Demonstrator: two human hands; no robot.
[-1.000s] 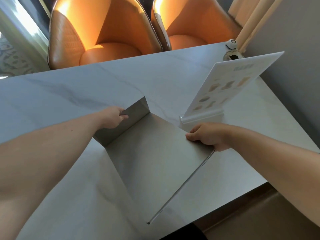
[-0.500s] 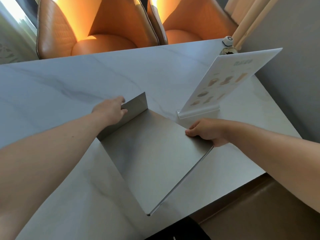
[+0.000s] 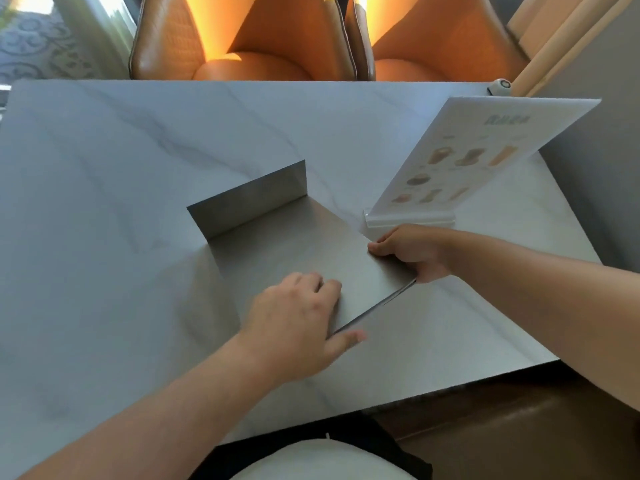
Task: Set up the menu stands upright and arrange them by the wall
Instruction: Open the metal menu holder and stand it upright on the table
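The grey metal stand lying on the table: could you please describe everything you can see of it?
The metal stand is an L-shaped sheet of brushed grey metal, thin at its edges. Its large panel lies nearly flat on the marble table, near corner slightly raised, and its short flap stands up at the far end. The left hand rests on the near corner, thumb past the edge; the right hand grips the right edge. It lies just left of the upright white menu stand, so it is not yet set upright.
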